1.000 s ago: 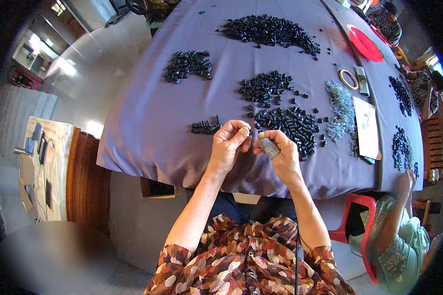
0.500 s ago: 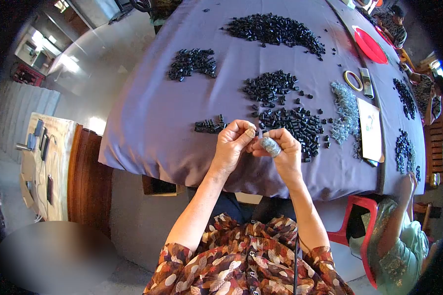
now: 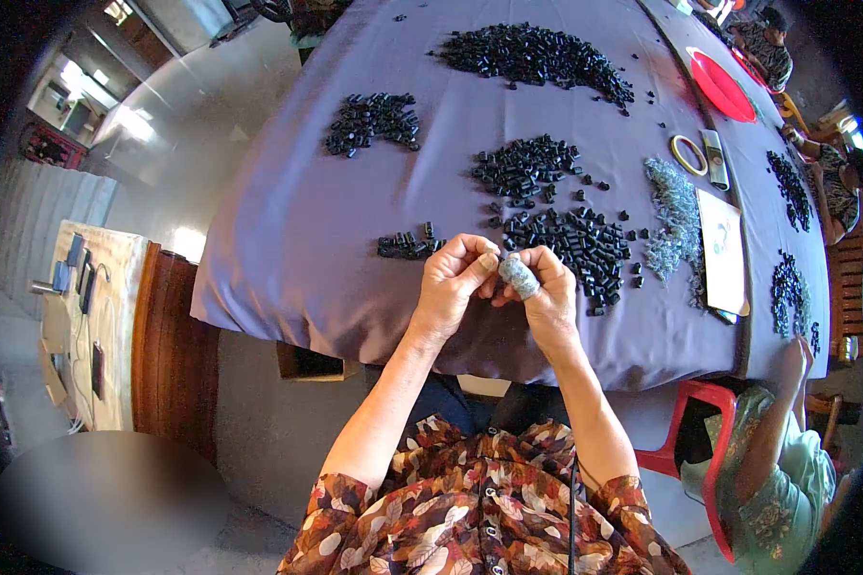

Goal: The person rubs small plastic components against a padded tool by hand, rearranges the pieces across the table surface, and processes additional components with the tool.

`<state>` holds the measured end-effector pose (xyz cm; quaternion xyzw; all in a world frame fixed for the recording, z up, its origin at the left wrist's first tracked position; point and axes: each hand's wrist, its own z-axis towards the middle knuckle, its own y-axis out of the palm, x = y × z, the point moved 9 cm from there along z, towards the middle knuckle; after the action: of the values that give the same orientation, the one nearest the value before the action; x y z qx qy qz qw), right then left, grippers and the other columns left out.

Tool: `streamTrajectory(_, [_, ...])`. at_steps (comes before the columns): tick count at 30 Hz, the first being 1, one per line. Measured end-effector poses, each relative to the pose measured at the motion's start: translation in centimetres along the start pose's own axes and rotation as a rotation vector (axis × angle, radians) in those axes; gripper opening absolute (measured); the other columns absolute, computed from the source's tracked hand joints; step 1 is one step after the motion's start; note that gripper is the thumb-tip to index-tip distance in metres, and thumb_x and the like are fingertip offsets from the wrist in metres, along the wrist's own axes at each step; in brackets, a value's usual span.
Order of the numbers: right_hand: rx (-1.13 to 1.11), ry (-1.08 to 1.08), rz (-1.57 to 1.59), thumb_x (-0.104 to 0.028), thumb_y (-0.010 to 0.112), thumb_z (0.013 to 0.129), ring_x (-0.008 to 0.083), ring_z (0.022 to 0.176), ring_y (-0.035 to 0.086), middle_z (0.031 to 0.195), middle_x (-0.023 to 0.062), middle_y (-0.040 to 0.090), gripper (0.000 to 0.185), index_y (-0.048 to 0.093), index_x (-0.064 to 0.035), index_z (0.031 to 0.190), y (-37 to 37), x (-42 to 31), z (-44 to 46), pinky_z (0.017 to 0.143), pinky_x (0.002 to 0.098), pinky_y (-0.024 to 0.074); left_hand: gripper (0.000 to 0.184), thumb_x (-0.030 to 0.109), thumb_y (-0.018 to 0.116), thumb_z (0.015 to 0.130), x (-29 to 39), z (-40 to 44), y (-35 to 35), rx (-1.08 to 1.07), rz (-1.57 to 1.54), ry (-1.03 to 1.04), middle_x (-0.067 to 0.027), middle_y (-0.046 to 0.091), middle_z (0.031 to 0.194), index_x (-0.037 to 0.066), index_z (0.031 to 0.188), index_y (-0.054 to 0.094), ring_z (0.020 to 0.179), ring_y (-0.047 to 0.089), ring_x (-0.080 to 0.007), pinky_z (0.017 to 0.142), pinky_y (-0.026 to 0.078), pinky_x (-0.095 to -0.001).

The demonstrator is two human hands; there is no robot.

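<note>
My left hand [image 3: 455, 285] is closed in a pinch above the near part of the purple cloth, its thumb wrapped in pale tape. Close beside it, my right hand [image 3: 544, 297] is pinched too, with a grey wrap [image 3: 519, 276] round its thumb. The fingertips of both hands meet or nearly meet; whatever is between them is too small to make out. Just beyond the right hand lies a pile of small black pieces [image 3: 580, 244]. A smaller black group [image 3: 410, 242] lies beyond the left hand.
More black piles [image 3: 537, 62] lie farther back on the cloth [image 3: 307, 220]. To the right are clear wiry pieces [image 3: 673, 216], a tape roll [image 3: 688, 155], a printed card [image 3: 722, 251] and a red tray [image 3: 721, 86]. A co-worker in green [image 3: 786, 479] sits at the lower right.
The view has shifted slightly. My right hand has turned and moved closer to my left, bringing the grey-wrapped thumb up near the left fingertips. My left hand stays pinched.
</note>
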<state>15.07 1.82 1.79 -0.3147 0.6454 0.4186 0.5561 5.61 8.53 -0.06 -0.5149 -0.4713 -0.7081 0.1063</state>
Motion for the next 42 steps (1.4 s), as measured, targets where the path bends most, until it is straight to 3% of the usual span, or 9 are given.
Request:
streamTrajectory(10, [-0.029, 0.107, -0.051, -0.01, 0.065, 0.084, 0.0066, 0.059, 0.056, 0.071, 0.0022, 0.059, 0.014, 0.055, -0.0018, 0.08, -0.6, 0.7, 0.3, 0.052, 0.0227, 0.0503, 0.001, 0.005, 0.056, 0.09, 0.7, -0.3, 0.8, -0.03, 0.116, 0.007, 0.0011, 0.056, 0.072, 0.004, 0.089, 0.056, 0.056, 0.045, -0.004, 0.052, 0.041, -0.0184])
streamTrajectory(22, [-0.171, 0.181, 0.012, -0.015, 0.069, 0.082, 0.0067, 0.06, 0.054, 0.069, -0.0013, 0.05, 0.024, 0.048, -0.0042, 0.076, 0.2, 0.8, 0.2, 0.049, 0.0265, 0.0549, 0.002, 0.003, 0.057, 0.088, 0.7, -0.7, 0.8, -0.081, 0.207, -0.009, 0.0013, 0.057, 0.072, 0.004, 0.086, 0.058, 0.059, 0.048, -0.0034, 0.052, 0.04, -0.0173])
streamTrajectory(29, [-0.178, 0.15, 0.028, -0.012, 0.07, 0.081, 0.0079, 0.059, 0.055, 0.072, 0.0007, 0.052, 0.026, 0.046, -0.004, 0.075, 0.3, 0.9, 0.6, 0.048, 0.026, 0.0548, 0.003, 0.003, 0.057, 0.087, 0.4, -0.7, 0.6, -0.062, 0.227, -0.027, 0.0011, 0.058, 0.074, 0.004, 0.088, 0.06, 0.059, 0.049, -0.004, 0.054, 0.042, -0.018])
streamTrajectory(34, [-0.15, 0.149, 0.05, -0.01, 0.069, 0.081, 0.0131, 0.066, 0.063, 0.073, 0.0031, 0.056, 0.024, 0.046, -0.0038, 0.08, 0.6, 0.6, 0.6, 0.049, 0.0252, 0.0544, 0.005, 0.002, 0.055, 0.088, 0.1, -0.5, 0.3, -0.016, 0.191, -0.049, 0.0008, 0.058, 0.075, 0.003, 0.09, 0.06, 0.059, 0.049, -0.004, 0.055, 0.043, -0.0182])
streamTrajectory(42, [-0.124, 0.096, 0.003, -0.01, 0.071, 0.079, 0.012, 0.068, 0.062, 0.077, 0.003, 0.056, 0.027, 0.045, -0.0043, 0.084, 0.8, 0.4, 0.2, 0.051, 0.0237, 0.054, 0.007, 0.007, 0.056, 0.089, 0.5, -0.4, 0.7, -0.026, 0.156, -0.031, 0.0018, 0.059, 0.075, 0.004, 0.093, 0.061, 0.063, 0.05, -0.0042, 0.058, 0.042, -0.0181])
